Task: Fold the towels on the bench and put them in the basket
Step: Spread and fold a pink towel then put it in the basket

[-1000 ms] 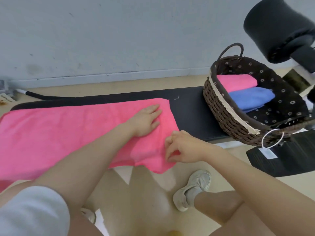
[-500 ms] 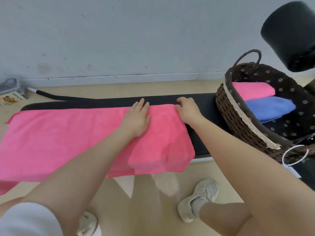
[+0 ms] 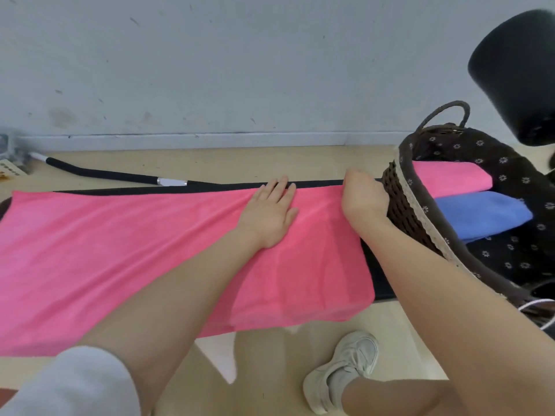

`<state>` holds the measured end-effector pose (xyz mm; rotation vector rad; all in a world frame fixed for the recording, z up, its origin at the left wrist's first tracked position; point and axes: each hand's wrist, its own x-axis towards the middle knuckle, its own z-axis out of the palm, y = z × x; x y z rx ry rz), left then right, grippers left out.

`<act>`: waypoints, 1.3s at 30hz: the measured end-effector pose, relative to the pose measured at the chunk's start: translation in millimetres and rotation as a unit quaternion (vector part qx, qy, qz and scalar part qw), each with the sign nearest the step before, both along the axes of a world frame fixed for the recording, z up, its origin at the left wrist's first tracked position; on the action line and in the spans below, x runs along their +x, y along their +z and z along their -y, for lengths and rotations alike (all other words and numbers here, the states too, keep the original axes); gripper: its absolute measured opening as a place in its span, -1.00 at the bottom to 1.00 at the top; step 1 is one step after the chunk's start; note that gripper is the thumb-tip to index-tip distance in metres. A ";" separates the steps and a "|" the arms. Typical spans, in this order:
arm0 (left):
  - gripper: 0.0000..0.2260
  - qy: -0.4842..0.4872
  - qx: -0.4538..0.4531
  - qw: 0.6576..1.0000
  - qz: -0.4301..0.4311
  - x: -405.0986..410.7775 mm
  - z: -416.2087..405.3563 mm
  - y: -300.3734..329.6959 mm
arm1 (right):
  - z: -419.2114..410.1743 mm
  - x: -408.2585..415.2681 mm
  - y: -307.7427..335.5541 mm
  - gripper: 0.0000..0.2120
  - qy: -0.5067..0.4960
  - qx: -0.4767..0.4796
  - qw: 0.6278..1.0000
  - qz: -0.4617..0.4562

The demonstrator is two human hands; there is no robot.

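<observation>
Down at the near edge, a white shoe (image 3: pixel 342 373) stands planted on the floor and the pink towel (image 3: pixel 120 250) hangs its front hem over the side of the desk (image 3: pixel 377 274), spread long across the black pad. Moving up, the left hand (image 3: pixel 268 217) lies flat on the cloth, fingers straight and close together, reaching the far hem; that looks like a pin to keep the towel from sliding. Beside it the right hand (image 3: pixel 362 202) has its fingers curled round the towel's far right corner, pulling that end taut so the fabric lies smooth for folding. Tight quarters there: the right hand sits just beside, possibly brushing, the wicker wall of the basket (image 3: pixel 399 211), which stands on the right end of the desk and will likely crowd any fold made from that corner. Inside it, a folded pink towel (image 3: pixel 450 181) and a folded blue towel (image 3: pixel 480 214) lie side by side, so part of the job looks done. Farther back, a black bar (image 3: pixel 105 175) lies on the floor before the wall, and a black padded roller (image 3: pixel 516 76) looms over the basket.
</observation>
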<state>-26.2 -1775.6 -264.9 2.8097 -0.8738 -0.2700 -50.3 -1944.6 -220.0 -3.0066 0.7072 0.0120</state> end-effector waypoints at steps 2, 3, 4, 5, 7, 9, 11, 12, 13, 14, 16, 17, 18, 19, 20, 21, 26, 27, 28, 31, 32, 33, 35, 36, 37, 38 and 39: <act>-0.51 -0.006 -0.030 0.999 -0.012 7.3 11.8 2.4 | 7.5 4.3 5.1 -0.67 -0.014 -0.006 1.000 0.016; -0.52 -0.011 -0.070 0.997 -0.029 9.8 13.9 5.2 | 9.2 6.4 8.0 -0.67 -0.019 -0.005 1.000 0.022; -0.53 -0.014 -0.128 0.990 -0.054 10.8 12.9 9.8 | 8.7 8.3 11.1 -0.67 -0.023 -0.001 0.999 0.029; -0.55 -0.011 -0.189 0.979 -0.078 10.3 8.4 15.8 | 5.2 9.5 13.7 -0.66 -0.023 0.007 0.999 0.035; -0.58 0.007 -0.271 0.959 -0.082 9.6 -11.6 27.9 | -13.3 12.0 15.9 -0.62 0.009 0.028 0.998 0.047; -0.61 0.040 -0.284 0.957 -0.046 12.3 -43.4 35.0 | -49.6 15.6 12.6 -0.57 0.096 0.071 0.991 0.055; -0.61 0.087 -0.257 0.962 -0.014 17.8 -83.3 36.5 | -96.3 22.0 4.4 -0.59 0.197 0.124 0.971 0.060; -0.60 0.117 -0.239 0.964 -0.003 20.6 -105.6 35.3 | -120.1 26.2 -0.3 -0.62 0.238 0.145 0.958 0.062; -0.58 0.150 -0.217 0.965 0.006 22.9 -128.8 33.4 | -142.9 30.4 -3.8 -0.64 0.264 0.163 0.949 0.062; -0.55 0.183 -0.190 0.965 0.014 24.5 -152.1 31.8 | -163.6 34.2 -6.7 -0.66 0.278 0.178 0.942 0.057; -0.51 0.231 -0.123 0.965 0.034 27.6 -195.9 28.1 | -196.6 40.9 -12.7 -0.66 0.291 0.189 0.937 0.044; -0.49 0.244 -0.081 0.965 0.043 30.7 -215.9 25.9 | -208.7 44.1 -16.8 -0.66 0.296 0.183 0.937 0.035; -0.50 0.251 -0.036 0.966 0.047 35.1 -234.4 23.6 | -218.1 47.5 -20.8 -0.66 0.300 0.171 0.938 0.021; -0.53 0.260 0.007 0.965 0.044 40.6 -251.3 21.0 | -224.9 51.1 -24.4 -0.67 0.300 0.154 0.942 0.003; -0.58 0.269 0.040 0.962 0.036 45.4 -265.6 18.8 | -229.4 55.0 -27.4 -0.69 0.296 0.137 0.945 -0.015; -0.62 0.276 0.062 0.959 0.028 49.4 -276.3 16.5 | -231.9 58.9 -29.2 -0.70 0.288 0.127 0.949 -0.025; -0.78 0.284 0.048 0.955 0.076 60.6 -285.7 13.6 | -235.6 78.1 -28.5 -0.83 0.266 0.144 0.953 0.010; -0.80 0.292 0.044 0.951 0.088 62.0 -283.7 15.4 | -235.9 81.0 -28.4 -0.84 0.271 0.137 0.953 0.016; -0.80 0.305 0.034 0.947 0.097 64.0 -283.0 15.9 | -236.4 83.0 -28.4 -0.84 0.274 0.132 0.952 0.022; -0.76 0.339 -0.047 0.933 0.109 64.1 -287.9 12.8 | -241.4 81.7 -25.8 -0.77 0.272 0.120 0.954 0.031; -0.71 0.346 -0.095 0.928 0.098 60.3 -290.9 12.4 | -245.6 78.0 -24.3 -0.70 0.286 0.115 0.951 0.031; -0.65 0.347 -0.133 0.924 0.086 54.0 -295.1 13.0 | -252.0 73.1 -21.4 -0.64 0.314 0.113 0.942 0.033; -0.61 0.338 -0.151 0.926 0.072 37.1 -308.5 15.5 | -272.7 63.6 -14.3 -0.62 0.408 0.127 0.902 0.058; -0.64 0.332 -0.145 0.929 0.077 26.9 -317.3 17.1 | -287.3 60.1 -10.6 -0.66 0.459 0.139 0.874 0.071; -0.68 0.334 -0.144 0.927 0.086 14.7 -327.4 18.7 | -304.7 57.5 -7.1 -0.71 0.505 0.151 0.846 0.075; -0.72 0.345 -0.150 0.921 0.097 1.4 -338.5 19.3 | -324.1 57.0 -5.7 -0.74 0.543 0.160 0.821 0.067; -0.74 0.365 -0.158 0.912 0.105 -13.1 -349.1 19.6 | -344.0 57.0 -5.5 -0.75 0.574 0.164 0.801 0.052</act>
